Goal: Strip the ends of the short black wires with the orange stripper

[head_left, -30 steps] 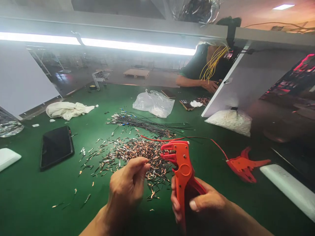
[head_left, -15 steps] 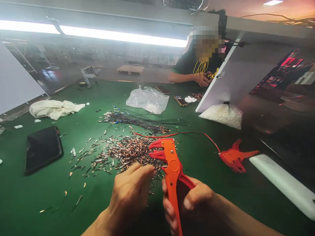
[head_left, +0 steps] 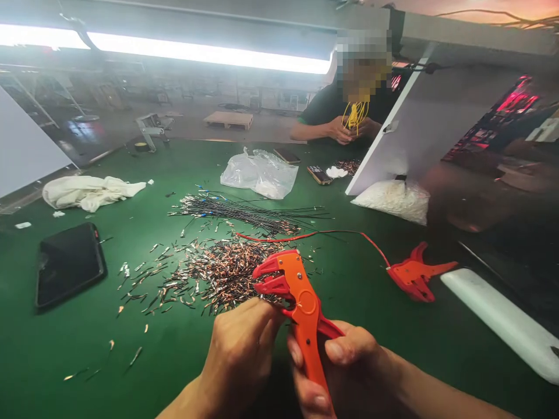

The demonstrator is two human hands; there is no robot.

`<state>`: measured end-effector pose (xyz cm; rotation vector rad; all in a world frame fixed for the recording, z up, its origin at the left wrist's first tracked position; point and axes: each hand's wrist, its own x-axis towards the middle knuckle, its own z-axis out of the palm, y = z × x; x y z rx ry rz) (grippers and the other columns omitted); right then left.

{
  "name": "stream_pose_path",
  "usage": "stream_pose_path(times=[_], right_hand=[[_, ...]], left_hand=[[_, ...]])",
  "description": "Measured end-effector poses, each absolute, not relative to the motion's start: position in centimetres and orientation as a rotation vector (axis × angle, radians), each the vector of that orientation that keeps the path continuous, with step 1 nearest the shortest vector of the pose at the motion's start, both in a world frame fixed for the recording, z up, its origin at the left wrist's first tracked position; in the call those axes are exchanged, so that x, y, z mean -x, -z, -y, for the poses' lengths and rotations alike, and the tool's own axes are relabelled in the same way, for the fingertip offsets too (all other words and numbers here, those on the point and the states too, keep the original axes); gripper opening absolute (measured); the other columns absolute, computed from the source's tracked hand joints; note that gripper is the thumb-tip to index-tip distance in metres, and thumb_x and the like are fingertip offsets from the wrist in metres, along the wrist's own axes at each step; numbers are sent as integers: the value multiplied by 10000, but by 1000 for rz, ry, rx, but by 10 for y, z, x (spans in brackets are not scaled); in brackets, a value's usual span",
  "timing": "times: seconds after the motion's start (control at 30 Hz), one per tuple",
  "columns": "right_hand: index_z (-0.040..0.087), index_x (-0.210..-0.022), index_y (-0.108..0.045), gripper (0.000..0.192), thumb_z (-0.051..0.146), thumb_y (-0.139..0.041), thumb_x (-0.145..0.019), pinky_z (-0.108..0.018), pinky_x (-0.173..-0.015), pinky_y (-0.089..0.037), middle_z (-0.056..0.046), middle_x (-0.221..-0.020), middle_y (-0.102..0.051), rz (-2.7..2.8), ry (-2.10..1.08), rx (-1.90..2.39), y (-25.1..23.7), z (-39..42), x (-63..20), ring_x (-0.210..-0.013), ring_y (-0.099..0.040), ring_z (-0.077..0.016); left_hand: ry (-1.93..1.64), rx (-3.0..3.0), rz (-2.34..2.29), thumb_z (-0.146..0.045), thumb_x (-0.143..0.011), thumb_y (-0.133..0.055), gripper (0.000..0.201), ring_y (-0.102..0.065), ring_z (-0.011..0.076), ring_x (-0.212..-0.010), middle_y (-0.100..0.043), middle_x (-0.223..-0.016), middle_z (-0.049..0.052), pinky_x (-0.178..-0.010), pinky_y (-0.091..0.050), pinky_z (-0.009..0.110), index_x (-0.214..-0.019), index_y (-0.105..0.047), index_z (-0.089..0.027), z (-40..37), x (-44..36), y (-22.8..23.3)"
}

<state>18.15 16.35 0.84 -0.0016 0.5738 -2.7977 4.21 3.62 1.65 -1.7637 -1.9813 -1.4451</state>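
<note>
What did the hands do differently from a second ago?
The left hand moved right, closing in on the orange wire stripper, fingers pinched just under its head. The right hand kept gripping the handles, and the stripper tilted left. The pile of wire bits, the black wire bundle and the second stripper lay as before.

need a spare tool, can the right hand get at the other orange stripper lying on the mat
Probably yes, once freed: the second stripper lies in the open to the right, nothing between, but the right hand grips an orange stripper.
</note>
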Motion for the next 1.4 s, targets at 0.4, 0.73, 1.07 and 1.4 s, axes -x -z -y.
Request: stream_pose_path(times=[0.4, 0.73, 1.07, 1.4], right_hand=[[134, -987, -597, 305, 433, -562, -940, -176, -381, -351, 29, -601, -529, -442, 2849, 136, -5, -160, -182, -407, -429, -85], [129, -906, -595, 317, 437, -536, -955, -186, -437, -299, 47, -525, -514, -623, 2955, 49, -12, -150, -180, -380, -338, -69], [151, -914, -557, 265, 415, -580, -936, -147, -395, -277, 73, -531, -482, -605, 2898, 20, -15, -154, -184, -371, -315, -46], [160, -906, -567, 402, 492, -375, -1025, -143, -331, -340, 64, -485, -512, -509, 2970, 161, 6, -149, -180, -282, -358, -64]], left_hand=[[1362, 1729, 1981, -29, -914, -468, 202, -544, 92, -466, -569, -591, -48, -471, -422, 162, -852, -532, -210, -39, -45, -14], [1398, 1724, 2022, -40, -917, -473, 196, -554, 99, -477, -608, -607, -37, -477, -432, 174, -895, -573, -207, -36, -48, -11], [1444, 1671, 2159, -45, -934, -456, 202, -494, 50, -394, -588, -600, -88, -407, -362, 120, -962, -542, -225, -38, -50, -14], [1623, 1659, 2406, -157, -984, -456, 174, -627, 90, -531, -650, -684, -52, -568, -506, 151, -1088, -571, -236, -36, -47, -6]])
